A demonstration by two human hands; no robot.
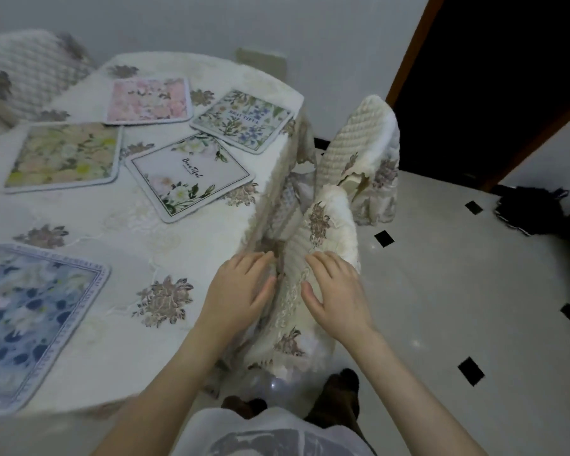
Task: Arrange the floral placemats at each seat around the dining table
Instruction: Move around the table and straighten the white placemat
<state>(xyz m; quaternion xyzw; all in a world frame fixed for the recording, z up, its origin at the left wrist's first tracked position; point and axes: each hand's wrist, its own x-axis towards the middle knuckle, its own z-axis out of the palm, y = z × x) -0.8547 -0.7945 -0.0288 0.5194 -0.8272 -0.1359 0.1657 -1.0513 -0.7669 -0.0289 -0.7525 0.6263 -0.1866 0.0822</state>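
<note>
Several floral placemats lie on the dining table, which wears a cream embroidered cloth. A blue one sits at the near left. A green-yellow one, a pink one, a white one reading "Beautiful" and a blue-flowered one lie further back. My left hand rests flat on the table's right edge, fingers apart. My right hand lies on the padded top of a covered chair, fingers spread, holding nothing.
A second covered chair stands beyond the first on the right. Another chair back is at the far left. Tiled floor with black insets spreads to the right; a dark doorway and a dark bundle lie beyond.
</note>
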